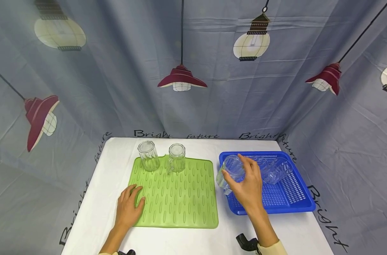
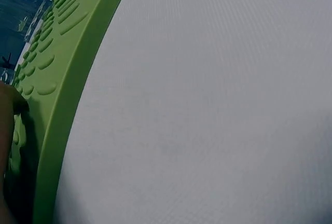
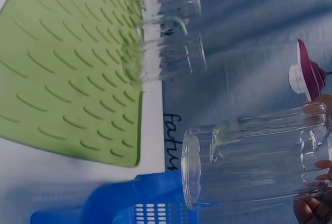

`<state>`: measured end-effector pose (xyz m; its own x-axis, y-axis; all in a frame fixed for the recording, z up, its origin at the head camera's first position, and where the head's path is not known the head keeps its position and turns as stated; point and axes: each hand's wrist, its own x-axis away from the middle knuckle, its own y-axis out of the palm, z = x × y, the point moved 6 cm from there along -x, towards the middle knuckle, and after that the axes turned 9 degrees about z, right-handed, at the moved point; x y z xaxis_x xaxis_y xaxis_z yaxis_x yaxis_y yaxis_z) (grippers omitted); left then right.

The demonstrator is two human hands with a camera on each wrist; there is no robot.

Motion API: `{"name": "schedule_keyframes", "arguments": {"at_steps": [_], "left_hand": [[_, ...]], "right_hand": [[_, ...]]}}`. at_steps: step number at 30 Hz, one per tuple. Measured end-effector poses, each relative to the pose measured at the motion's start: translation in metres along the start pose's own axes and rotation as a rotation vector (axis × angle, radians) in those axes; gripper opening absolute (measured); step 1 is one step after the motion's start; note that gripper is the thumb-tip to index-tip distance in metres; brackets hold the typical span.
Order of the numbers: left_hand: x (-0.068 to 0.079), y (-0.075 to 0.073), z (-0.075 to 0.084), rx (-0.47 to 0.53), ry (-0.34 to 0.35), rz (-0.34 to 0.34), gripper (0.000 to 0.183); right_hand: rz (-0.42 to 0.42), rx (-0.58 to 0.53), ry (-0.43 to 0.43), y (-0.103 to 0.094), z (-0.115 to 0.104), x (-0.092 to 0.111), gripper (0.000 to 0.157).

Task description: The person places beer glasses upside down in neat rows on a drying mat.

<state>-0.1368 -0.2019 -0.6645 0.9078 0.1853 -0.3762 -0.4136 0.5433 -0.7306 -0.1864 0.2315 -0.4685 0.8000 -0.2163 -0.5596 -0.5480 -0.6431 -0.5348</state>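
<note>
Right wrist view is showing the mug's (image 3: 254, 162) handle (image 3: 259, 123), head view barely. Right hand (image 1: 250, 182), half open, is gripping its base right of the mat (image 1: 177, 202); mouth pointing down, long axis leaning. Left hand (image 1: 129, 205) is resting, loosely curved, empty, on mat's left edge. Curtain (image 1: 133, 88) behind is reading "Bright fature".

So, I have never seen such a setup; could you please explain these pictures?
There is no machine: a person's left hand and right hand, both bare, do the work. The wide picture comes from a camera worn on the head; the other two, from one on each wrist. On the white table lie a green mat with two clear glasses standing toward its back, and a blue basket holding more clear glassware. The right hand holds a glass mug near the basket's left side; the left hand rests at the mat's left edge.
</note>
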Motion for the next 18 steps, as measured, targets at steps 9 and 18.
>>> {"name": "schedule_keyframes", "arguments": {"at_steps": [9, 18], "left_hand": [[-0.001, 0.002, 0.015, 0.014, -0.008, 0.023, 0.047], [0.001, 0.008, 0.036, 0.069, 0.017, 0.008, 0.046]], "right_hand": [[-0.017, -0.014, -0.056, 0.01, -0.011, 0.007, 0.083], [-0.046, -0.022, -0.085, 0.02, -0.02, 0.018, 0.082]]}}
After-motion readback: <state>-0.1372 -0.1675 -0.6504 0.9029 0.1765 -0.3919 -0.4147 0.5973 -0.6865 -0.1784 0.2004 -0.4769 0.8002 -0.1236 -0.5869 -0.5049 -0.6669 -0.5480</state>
